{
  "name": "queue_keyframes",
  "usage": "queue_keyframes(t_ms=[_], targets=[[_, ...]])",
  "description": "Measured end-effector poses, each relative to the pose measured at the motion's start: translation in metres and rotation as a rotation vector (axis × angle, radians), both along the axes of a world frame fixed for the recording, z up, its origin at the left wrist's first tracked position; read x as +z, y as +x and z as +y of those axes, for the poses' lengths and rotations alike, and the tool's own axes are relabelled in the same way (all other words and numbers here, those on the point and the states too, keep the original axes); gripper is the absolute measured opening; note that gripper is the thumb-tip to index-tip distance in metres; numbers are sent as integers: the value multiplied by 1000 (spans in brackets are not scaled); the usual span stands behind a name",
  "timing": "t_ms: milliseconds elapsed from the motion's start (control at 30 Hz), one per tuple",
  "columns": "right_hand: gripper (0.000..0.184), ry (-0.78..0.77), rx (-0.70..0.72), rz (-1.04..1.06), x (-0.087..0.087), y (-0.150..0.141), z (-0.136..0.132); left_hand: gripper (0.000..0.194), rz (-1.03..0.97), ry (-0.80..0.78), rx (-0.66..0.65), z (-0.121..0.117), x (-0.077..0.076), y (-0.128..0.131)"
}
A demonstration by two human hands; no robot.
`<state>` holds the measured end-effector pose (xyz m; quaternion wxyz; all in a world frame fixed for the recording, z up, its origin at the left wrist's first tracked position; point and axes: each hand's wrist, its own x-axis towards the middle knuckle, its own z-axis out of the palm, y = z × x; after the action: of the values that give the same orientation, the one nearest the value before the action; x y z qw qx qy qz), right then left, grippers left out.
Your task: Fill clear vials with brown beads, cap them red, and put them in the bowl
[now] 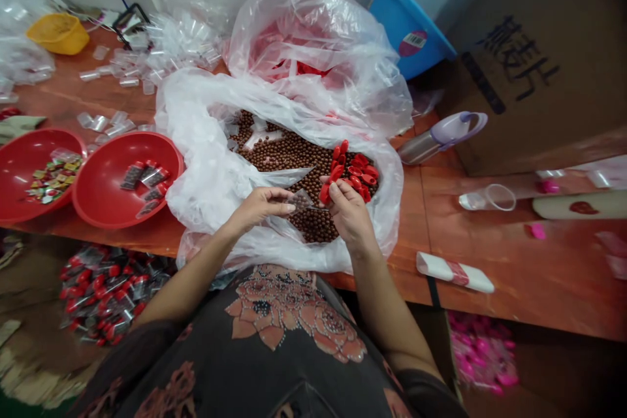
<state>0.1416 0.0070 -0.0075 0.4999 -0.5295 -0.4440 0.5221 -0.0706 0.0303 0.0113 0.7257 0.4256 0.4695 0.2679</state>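
Observation:
My left hand (267, 204) pinches a small clear plastic tube (300, 200) between thumb and fingers. Close beside it, my right hand (350, 212) is closed on a red plastic cap (334, 174). Both hands are over an open white plastic bag (196, 124) holding a heap of small round brown balls (313, 227). More red caps (361, 173) lie on the balls just past my right hand. Whether the tube has anything inside is too small to tell.
Left are a red bowl (98, 204) with several filled, red-capped tubes and another red bowl (12, 150) with small wrapped pieces. Empty tubes (130, 81) lie behind. A bag of red pieces (313, 19), flask (431, 140) and cardboard box (533, 124) stand behind and right.

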Motion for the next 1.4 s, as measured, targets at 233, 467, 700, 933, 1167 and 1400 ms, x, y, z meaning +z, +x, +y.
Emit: queue_keyframes(t_ms=[233,467,700,933,1167,1400], targets=[[28,-36,48,24,1,-13,-7,36,12,60,-2,-14,-5,6],[32,131,-37,-252,16,-22,-18,35,1,29,32,-22,-2,6],[30,226,71,-262,19,-23,-28,35,-45,35,62,-26,1,7],[48,372,211,-443,13,-14,-29,33,-71,94,92,-28,2,5],[73,619,268,-695,-1,-14,-23,37,-103,110,140,-34,-3,8],[78,781,341,-715,-7,-22,-27,65,-377,-228,156,-30,-7,17]])
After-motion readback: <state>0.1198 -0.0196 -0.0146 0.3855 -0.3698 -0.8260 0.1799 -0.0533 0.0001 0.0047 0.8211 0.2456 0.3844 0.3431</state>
